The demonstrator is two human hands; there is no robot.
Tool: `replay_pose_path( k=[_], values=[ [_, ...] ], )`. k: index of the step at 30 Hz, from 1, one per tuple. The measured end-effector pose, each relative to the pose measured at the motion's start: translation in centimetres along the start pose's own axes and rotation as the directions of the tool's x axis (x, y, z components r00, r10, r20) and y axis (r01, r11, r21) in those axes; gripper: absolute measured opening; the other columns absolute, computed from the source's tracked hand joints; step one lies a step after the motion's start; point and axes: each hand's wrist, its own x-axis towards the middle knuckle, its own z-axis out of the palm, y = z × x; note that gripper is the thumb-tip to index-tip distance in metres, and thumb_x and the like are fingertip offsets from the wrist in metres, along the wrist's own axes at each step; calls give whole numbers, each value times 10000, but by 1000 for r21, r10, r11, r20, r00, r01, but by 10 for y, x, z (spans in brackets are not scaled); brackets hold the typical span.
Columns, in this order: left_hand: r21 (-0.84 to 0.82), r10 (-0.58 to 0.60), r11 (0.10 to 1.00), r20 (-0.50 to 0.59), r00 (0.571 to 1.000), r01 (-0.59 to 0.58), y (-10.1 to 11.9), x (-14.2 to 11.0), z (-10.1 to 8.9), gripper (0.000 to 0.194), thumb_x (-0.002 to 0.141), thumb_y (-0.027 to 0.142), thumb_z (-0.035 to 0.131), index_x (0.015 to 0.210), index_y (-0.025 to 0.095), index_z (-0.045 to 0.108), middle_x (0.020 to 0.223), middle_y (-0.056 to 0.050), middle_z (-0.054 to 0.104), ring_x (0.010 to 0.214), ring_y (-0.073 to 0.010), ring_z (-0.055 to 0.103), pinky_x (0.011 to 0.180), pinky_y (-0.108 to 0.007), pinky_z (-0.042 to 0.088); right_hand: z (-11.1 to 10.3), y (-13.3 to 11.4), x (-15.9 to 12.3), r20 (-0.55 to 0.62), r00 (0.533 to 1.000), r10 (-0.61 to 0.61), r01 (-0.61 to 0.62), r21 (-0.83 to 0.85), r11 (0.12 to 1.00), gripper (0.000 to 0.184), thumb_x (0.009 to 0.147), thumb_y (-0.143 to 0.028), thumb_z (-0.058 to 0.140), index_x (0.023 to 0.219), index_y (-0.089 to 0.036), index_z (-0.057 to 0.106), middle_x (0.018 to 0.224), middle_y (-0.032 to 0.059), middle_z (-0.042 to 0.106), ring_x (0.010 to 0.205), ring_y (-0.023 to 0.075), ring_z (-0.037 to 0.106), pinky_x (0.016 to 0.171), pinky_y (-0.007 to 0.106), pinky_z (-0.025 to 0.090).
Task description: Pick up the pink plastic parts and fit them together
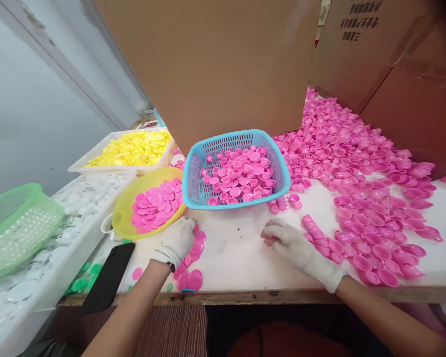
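Observation:
My left hand, in a white glove, rests on the table beside a yellow basket of pink discs. Its fingers are curled over several loose pink discs; what they hold, if anything, is hidden. My right hand, also gloved, is over the white tabletop with fingers bent together. A reddish bit shows at its fingertips, too small to name. Near it lies a row of nested pink toy cups. Between and beyond both hands stands a blue basket holding small pink cups and discs.
A big heap of pink toy pieces covers the right side, below cardboard boxes. A large cardboard panel rises behind the blue basket. At left are yellow pieces, white pieces, a green basket and a black phone.

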Motion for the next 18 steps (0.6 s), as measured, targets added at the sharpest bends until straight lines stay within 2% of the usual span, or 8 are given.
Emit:
replay_pose_path(
  k=[2, 5, 7, 12, 16, 17, 18],
  values=[
    [-25, 3, 1000, -9, 1000, -3, -8, 9, 18, 243, 777, 62, 417, 912, 132, 607, 860, -105, 621, 804, -205, 597, 729, -304, 430, 11, -13, 4, 16, 999, -38, 37, 65, 997, 158, 817, -77, 457, 825, -190, 567, 889, 38, 548, 824, 146, 540, 754, 269, 459],
    [-86, 2, 996, -30, 1000, -5, -16, 18, 30, 237, 760, 73, 423, 923, 130, 585, 885, -112, 622, 817, -208, 589, 738, -313, 433, 24, -20, 4, 112, 991, -80, 82, -16, 996, 191, 783, -29, 457, 798, -181, 572, 859, 35, 556, 761, 145, 535, 712, 279, 455],
    [-141, -7, 990, -47, 999, 0, -19, 20, 33, 187, 761, 96, 435, 887, 143, 566, 864, -103, 629, 793, -203, 586, 729, -313, 435, 26, -17, -1, 146, 985, -90, 105, -92, 990, 204, 759, -11, 470, 809, -178, 575, 838, 31, 570, 747, 151, 534, 726, 301, 450],
    [-274, -29, 962, -101, 994, 0, -21, 20, 32, 60, 737, 122, 499, 776, 167, 503, 798, -82, 623, 723, -182, 575, 670, -288, 427, 17, -3, -15, 83, 994, -67, 76, -111, 991, 218, 759, -10, 477, 863, -174, 576, 885, 47, 579, 838, 164, 539, 786, 307, 448],
    [-385, -38, 922, -170, 985, -31, -3, 13, 26, 24, 759, 164, 475, 773, 184, 478, 715, -37, 589, 680, -174, 578, 632, -282, 432, 5, -6, -15, 6, 1000, -2, 2, -73, 997, 205, 760, -80, 538, 935, -178, 583, 957, 64, 580, 910, 190, 540, 827, 330, 442],
    [-489, -36, 871, -169, 985, -52, 7, 10, 23, 34, 766, 183, 475, 800, 185, 478, 704, -25, 585, 649, -163, 576, 612, -275, 440, 2, -10, -13, -12, 1000, 26, -26, -40, 999, 175, 783, -110, 527, 933, -180, 584, 958, 66, 584, 913, 190, 547, 824, 325, 445],
    [-625, -28, 777, -149, 988, -72, 19, 5, 20, 71, 769, 203, 484, 837, 184, 478, 705, -16, 587, 617, -149, 574, 591, -267, 451, -2, -14, -11, -27, 998, 61, -61, 1, 998, 146, 808, -144, 509, 927, -182, 585, 946, 65, 592, 905, 188, 557, 814, 318, 449]
  ],
)
